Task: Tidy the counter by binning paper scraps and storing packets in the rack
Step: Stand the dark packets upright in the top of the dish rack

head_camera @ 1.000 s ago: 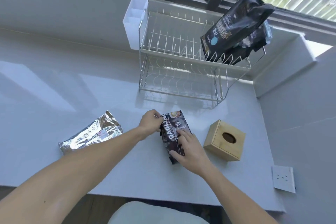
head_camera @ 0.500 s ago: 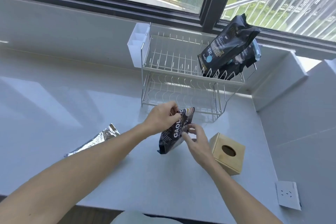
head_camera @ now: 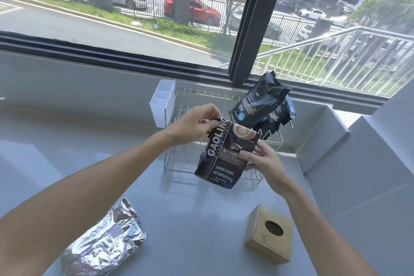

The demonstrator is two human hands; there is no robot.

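Note:
I hold a dark brown coffee packet (head_camera: 224, 159) marked GAOLING upright in the air, just in front of the wire rack (head_camera: 179, 119). My left hand (head_camera: 195, 124) pinches its top left corner. My right hand (head_camera: 261, 159) grips its right edge. Two black coffee packets (head_camera: 257, 102) lean in the rack's upper tier at the right. A crumpled silver foil packet (head_camera: 105, 242) lies on the counter at the lower left, under my left forearm.
A small wooden tissue box (head_camera: 270, 234) with a round hole sits on the counter at the lower right. A white plastic holder (head_camera: 162, 103) hangs on the rack's left end. A window runs behind the rack, and a grey wall (head_camera: 369, 186) closes the right side.
Both hands have lifted the GAOLING packet off the counter and carried it up toward the rack. The view has tilted up and closer.

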